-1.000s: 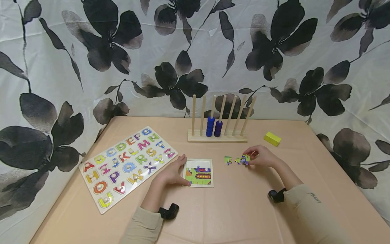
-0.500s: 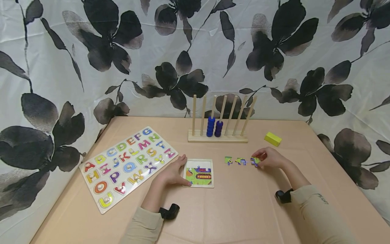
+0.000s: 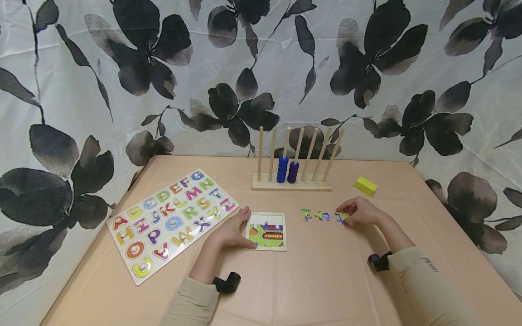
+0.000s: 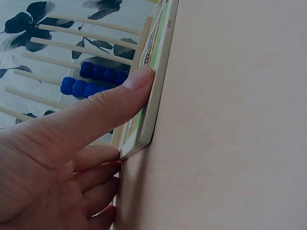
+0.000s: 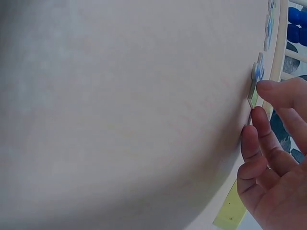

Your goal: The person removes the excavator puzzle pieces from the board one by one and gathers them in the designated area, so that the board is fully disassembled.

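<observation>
My left hand (image 3: 230, 232) grips a small framed jigsaw puzzle (image 3: 265, 246) by its left side. In the left wrist view its thumb (image 4: 136, 84) lies over the frame's edge, with the other fingers curled against the side. Several fitted pieces in the frame form a colourful vehicle picture. To the right, my right hand (image 3: 360, 211) pinches a green and blue jigsaw piece (image 3: 340, 218) low at the tabletop. In the right wrist view that jigsaw piece (image 5: 256, 79) meets the fingertips (image 5: 266, 86). Two loose pieces lie left of it, one in the middle (image 3: 323, 216) and one farther left (image 3: 306, 214).
A white alphabet board (image 3: 136, 276) with colourful letters lies angled at the left. Behind the puzzle stands a wooden peg rack (image 3: 269, 184) with blue beads (image 3: 282, 170) on two pegs. A yellow block (image 3: 365, 185) sits beyond the right hand. A floral cloth hangs behind the table.
My right hand has slid a jigsaw piece rightward, away from the middle piece it overlapped, and has stayed there over the last half second. My left hand has kept its grip on the puzzle.
</observation>
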{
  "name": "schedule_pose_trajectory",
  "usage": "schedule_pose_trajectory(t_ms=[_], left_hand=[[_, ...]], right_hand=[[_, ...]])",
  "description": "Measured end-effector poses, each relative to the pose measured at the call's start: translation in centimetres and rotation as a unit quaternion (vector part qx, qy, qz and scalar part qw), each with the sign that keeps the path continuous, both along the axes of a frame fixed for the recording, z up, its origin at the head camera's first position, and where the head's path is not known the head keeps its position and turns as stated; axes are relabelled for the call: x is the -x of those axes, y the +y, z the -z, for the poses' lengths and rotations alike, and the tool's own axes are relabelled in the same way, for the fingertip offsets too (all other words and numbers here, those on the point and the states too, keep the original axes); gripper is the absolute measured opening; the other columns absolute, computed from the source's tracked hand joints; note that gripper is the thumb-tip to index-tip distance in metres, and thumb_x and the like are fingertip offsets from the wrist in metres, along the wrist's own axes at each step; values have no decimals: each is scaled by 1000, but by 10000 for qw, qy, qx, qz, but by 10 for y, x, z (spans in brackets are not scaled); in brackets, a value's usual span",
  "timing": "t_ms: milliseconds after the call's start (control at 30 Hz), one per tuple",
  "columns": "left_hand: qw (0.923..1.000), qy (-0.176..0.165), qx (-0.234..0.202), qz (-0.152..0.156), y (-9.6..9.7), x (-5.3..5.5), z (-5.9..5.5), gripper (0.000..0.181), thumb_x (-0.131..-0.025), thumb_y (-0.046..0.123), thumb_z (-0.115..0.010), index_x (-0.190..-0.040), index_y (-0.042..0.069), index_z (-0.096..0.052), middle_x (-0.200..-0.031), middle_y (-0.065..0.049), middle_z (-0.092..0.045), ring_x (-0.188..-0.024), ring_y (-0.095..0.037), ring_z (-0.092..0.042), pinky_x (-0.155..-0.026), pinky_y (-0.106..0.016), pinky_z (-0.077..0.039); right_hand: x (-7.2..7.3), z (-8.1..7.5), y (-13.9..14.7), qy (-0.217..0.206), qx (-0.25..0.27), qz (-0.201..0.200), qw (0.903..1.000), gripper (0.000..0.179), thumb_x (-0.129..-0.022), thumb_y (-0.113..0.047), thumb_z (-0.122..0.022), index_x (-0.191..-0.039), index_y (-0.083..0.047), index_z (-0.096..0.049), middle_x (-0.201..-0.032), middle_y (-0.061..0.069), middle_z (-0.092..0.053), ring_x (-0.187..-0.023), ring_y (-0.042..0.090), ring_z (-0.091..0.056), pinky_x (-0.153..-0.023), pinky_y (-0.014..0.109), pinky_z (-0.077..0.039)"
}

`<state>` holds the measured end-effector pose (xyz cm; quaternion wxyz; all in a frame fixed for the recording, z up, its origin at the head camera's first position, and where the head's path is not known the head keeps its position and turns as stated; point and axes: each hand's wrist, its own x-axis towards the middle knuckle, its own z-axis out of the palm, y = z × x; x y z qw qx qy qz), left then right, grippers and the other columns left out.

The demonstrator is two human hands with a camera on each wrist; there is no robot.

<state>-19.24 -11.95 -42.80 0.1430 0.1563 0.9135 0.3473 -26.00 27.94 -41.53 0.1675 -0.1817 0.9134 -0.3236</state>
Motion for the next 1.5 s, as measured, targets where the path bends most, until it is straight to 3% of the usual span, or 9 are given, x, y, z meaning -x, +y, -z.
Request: schedule_pose_trajectory(t_ms=[433,667,1033,1500], left_hand=[[10000,-15,-5,-14,0,-1,1,102,-61,24,-85,-140,-5,-27,-150,-15,-18,-138,-30,-12,-110,-40,-17],[10000,-12,-21,-30,0,-1,0,102,-61,24,-85,-140,-5,-28,-150,-15,-18,-138,-30,-12,-110,-40,-18],[10000,27,0,20,0,-1,0,100,-62,24,-84,-140,-5,-28,-150,-15,-18,-138,-30,-12,-110,-40,-17],[10000,12,13,21,0,-1,0,100,-63,25,-84,-140,-4,-28,-150,-16,-17,-138,-30,-11,-110,-41,-17]], right_hand=[[-3,-1,1,0,26,-9,10000,32,-73,-1,-71,-103,6,-64,-99,16,-65,-78,21,-51,-64,27,-47],[-6,-6,-9,280,-23,-64,9996,34,-74,-9,-74,-105,4,-64,-98,15,-64,-80,22,-53,-68,29,-45],[-7,-6,-46,270,529,-201,9980,34,-77,-11,-72,-106,3,-64,-97,15,-63,-76,18,-54,-60,25,-47],[-11,-4,-116,210,850,-585,9944,33,-75,-9,-73,-105,1,-65,-93,13,-62,-73,19,-51,-63,25,-45]])
